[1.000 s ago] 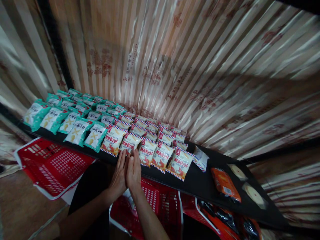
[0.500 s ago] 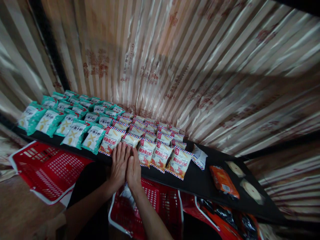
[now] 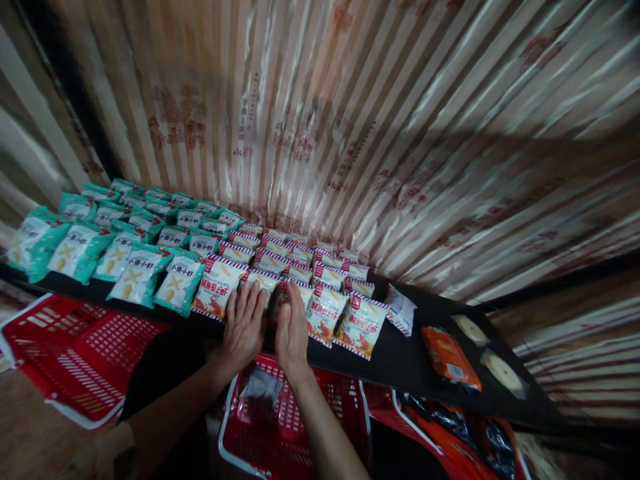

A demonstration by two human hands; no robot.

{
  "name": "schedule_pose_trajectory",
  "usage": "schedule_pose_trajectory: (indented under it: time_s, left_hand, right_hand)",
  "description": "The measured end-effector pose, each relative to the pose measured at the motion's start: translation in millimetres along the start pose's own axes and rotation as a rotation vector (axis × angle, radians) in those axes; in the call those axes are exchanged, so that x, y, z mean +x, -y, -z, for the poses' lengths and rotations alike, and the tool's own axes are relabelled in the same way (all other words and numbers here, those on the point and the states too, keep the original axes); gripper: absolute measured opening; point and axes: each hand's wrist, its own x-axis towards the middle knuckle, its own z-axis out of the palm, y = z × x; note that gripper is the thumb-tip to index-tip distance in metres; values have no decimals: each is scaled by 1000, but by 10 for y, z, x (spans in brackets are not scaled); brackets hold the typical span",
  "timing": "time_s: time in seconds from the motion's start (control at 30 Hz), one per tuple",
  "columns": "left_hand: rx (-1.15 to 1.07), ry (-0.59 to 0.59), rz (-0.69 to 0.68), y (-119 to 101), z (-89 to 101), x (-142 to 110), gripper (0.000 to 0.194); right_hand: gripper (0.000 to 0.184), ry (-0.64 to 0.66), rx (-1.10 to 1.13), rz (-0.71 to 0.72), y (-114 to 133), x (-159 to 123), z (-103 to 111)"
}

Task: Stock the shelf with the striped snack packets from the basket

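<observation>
My left hand lies with fingers extended against the front of a white snack bag with a red-and-blue striped edge, covering much of it. Beside it, my right hand is upright on edge with fingers stretched out, in front of another striped snack bag. A gap separates the two hands. More striped bags stand in rows; a front one is right of my right hand and another left of my left hand. Teal-and-white snack bags fill the left of the black shelf.
Below the shelf are red baskets, one of which holds a clear packet. To the right lie a tilted bag, an orange packet and two pale round packs. Striped sheeting hangs behind.
My hands were pressed side by side; they have moved apart, the right one shifting right to the neighbouring striped bag. The view has turned slightly, so the teal bags sit further left.
</observation>
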Motion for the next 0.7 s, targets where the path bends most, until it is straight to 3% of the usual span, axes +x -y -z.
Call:
schedule_pose_trajectory:
  time_s: [0.17,0.33,0.47,0.53,0.7]
  left_hand:
    - [-43,5,-36,-73,37,4,58]
    - [-92,-2,-55,-94,100,142,49]
    - [-148,-50,-61,80,177,591,38]
    - [-151,-12,-114,228,192,912,35]
    - [-144,334,-282,548,213,1626,35]
  right_hand:
    - [58,23,-95,-19,-109,576,141]
    - [58,146,-227,26,-171,862,158]
    - [60,211,-252,29,-212,961,155]
    - [60,222,-207,24,-227,995,159]
    - [57,272,-181,-16,-248,1040,172]
